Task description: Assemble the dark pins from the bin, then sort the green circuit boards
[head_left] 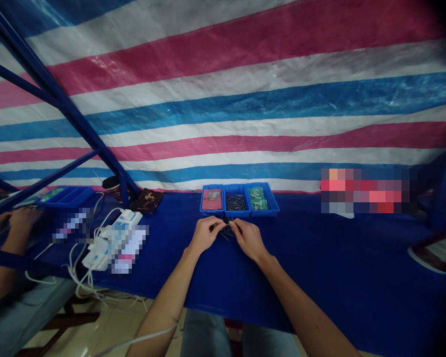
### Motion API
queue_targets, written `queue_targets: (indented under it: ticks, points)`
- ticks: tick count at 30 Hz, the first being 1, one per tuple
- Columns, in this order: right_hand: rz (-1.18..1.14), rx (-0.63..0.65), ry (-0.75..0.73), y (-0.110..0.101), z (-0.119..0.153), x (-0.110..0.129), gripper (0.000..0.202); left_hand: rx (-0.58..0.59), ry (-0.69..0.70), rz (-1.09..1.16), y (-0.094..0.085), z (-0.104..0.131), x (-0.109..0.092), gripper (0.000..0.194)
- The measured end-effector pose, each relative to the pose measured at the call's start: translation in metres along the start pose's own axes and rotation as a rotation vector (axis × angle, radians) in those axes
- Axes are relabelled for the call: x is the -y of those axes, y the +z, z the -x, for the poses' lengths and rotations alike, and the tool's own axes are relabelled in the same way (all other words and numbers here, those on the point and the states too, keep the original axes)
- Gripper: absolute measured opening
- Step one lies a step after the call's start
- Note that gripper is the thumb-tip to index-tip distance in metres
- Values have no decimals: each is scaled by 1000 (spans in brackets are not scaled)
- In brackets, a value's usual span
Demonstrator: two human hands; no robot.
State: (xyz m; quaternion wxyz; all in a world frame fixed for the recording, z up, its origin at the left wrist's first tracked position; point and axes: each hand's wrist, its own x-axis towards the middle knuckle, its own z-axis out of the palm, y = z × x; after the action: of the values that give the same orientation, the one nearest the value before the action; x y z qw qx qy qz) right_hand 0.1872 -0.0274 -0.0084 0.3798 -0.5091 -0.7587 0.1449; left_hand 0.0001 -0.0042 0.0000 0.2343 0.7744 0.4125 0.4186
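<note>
Both my hands meet over a small pile of dark, thin pieces (226, 232) on the blue tabletop, just in front of a three-part blue tray (241, 214). My left hand (207, 233) is pinched, thumb and finger together at the pile's left edge. From the right, my right hand (248, 238) pinches close to the other fingertips. What lies between the fingers is too small to make out. In the tray are a pink piece (211, 199) on the left, dark thin pieces (236, 202) in the middle and green boards (258, 199) on the right.
White power strips (113, 240) with tangled cables lie on the left, near a dark packet (147, 200) and a cup (112, 186). Another person's hands (22, 218) work at the far left beside a blue tray (69, 197). Blue metal bars (70, 116) cross the left side.
</note>
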Motion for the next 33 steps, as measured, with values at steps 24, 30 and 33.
queue_targets:
  ticks: [24,30,33]
  points:
    - [-198,-57,-7,1,-1,-4,24,14,-8,-17,0,0,0,27]
    - [-157,-86,-5,1,0,-7,23,27,-7,-27,0,0,1,25]
    - [-139,-168,44,-1,0,-9,22,2,-13,-26,-1,0,1,23]
